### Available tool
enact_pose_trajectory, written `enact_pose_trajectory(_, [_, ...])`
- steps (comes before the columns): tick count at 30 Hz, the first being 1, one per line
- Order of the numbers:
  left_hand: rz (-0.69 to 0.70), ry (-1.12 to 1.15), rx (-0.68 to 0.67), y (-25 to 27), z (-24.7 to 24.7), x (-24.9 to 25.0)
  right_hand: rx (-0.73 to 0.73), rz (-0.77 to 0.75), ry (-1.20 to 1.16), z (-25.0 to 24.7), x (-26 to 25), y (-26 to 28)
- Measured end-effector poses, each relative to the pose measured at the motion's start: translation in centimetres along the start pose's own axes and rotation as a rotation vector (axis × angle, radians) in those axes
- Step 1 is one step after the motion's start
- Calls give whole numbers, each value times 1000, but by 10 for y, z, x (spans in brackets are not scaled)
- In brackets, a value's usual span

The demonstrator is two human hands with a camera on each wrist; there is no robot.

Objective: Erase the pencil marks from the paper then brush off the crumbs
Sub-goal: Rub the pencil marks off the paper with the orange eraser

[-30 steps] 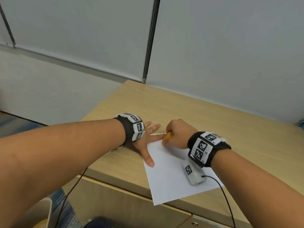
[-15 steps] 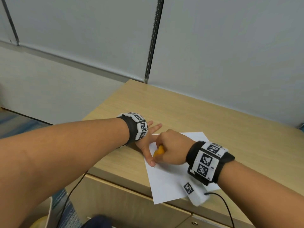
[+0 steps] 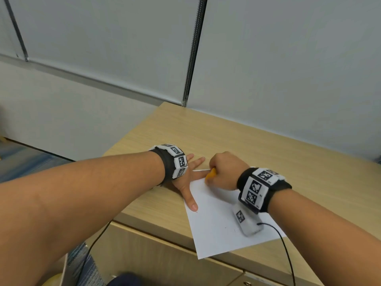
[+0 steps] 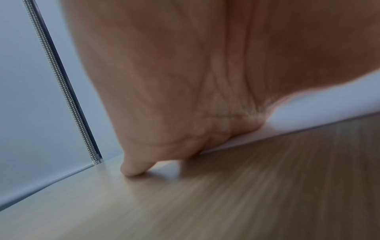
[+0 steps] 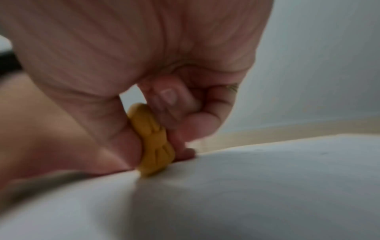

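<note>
The right hand (image 3: pixel 223 171) is curled into a loose fist, thumb and fingers pinching a yellow eraser (image 3: pixel 211 174) whose lower edge presses on the paper (image 3: pixel 218 230) near its far left corner. In the right wrist view the eraser (image 5: pixel 152 141) stands on edge, squeezed between the thumb on its left and the bent fingers (image 5: pixel 197 120) on its right, its bottom touching the white sheet (image 5: pixel 246 186). The left hand (image 3: pixel 185 182) lies flat with fingers spread and straight, holding nothing; its thumb rests on the paper's left edge, while the other fingers reach over the desk (image 3: pixel 268 153) beyond the far corner. From the left wrist camera the palm (image 4: pixel 185 81) bears down on the paper's edge (image 4: pixel 308 116) and one fingertip touches the wood (image 4: pixel 205 203). The sheet lies skewed at the near edge of the desk, its near corner just at the front rim. A few faint dark specks show on the near half of the paper; whether they are marks or crumbs cannot be told. Both wrists wear black bands with white coded tags (image 3: pixel 259 188), and a small white unit with a black cable (image 3: pixel 247 223) hangs under the right wrist over the paper. Grey panels (image 3: pixel 288 69) back the desk.
</note>
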State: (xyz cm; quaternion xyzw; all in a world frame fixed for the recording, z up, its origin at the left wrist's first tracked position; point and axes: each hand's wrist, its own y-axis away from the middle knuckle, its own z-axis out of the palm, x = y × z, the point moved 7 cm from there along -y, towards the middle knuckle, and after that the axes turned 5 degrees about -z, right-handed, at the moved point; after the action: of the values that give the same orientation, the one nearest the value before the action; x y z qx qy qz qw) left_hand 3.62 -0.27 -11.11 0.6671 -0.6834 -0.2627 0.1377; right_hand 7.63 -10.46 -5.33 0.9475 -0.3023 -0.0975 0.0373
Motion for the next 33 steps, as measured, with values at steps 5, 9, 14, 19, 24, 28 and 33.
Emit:
enact_pose_trajectory(5, [-1, 3, 6, -3, 3, -2, -76, -67, -39, 10, -14, 7])
enact_pose_trajectory(9, [3, 7, 3, 2, 0, 1, -1, -15, 22, 0, -4, -1])
enact_pose_trajectory(14, [3, 2, 0, 5, 0, 1, -147, -97, -22, 14, -19, 12])
enact_pose_trajectory(19, [1, -4, -3, 0, 1, 0, -1, -35, -8, 3, -5, 4])
enact_pose_trajectory(24, [13, 12, -1, 4, 1, 0, -118, -124, 35, 13, -20, 14])
enact_pose_trajectory(28, [7, 20, 0, 1, 0, 1, 30, 1, 47, -1, 4, -1])
enact_pose_trajectory(33, [-9, 2, -10, 2, 0, -1, -104, -86, -22, 17, -21, 26])
